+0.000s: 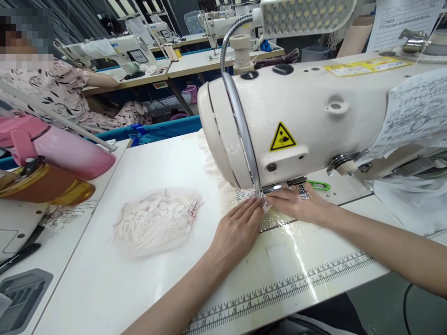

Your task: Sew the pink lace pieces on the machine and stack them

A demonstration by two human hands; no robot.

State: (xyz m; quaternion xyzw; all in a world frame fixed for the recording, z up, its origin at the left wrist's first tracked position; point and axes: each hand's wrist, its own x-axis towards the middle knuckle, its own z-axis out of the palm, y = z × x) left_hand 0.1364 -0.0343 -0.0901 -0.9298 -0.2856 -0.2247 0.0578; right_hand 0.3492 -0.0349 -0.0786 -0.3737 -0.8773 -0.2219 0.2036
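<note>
A cream sewing machine (pixel 296 111) stands over the white table. Beneath its needle area lies white lace fabric (pixel 228 197), spreading back behind the machine head. My left hand (pixel 240 223) rests flat on the lace just left of the needle, fingers stretched out together. Just right of the needle, my right hand (pixel 300 202) lies with fingers extended at the fabric's edge; metal machine parts cover some of it. A green-handled tool (pixel 317 185) sits behind my right wrist. On the left lies a sheer cream lace piece (pixel 157 223) with loose dark and red threads.
A printed ruler strip (pixel 279 293) runs along the front edge. Left are a pink bottle (pixel 70 149) and an amber cup (pixel 49 184). White fabric (pixel 412 204) lies right. A lamp (pixel 307 18) hangs above. Another person (pixel 66 93) sits beyond, near more sewing machines (pixel 115 51).
</note>
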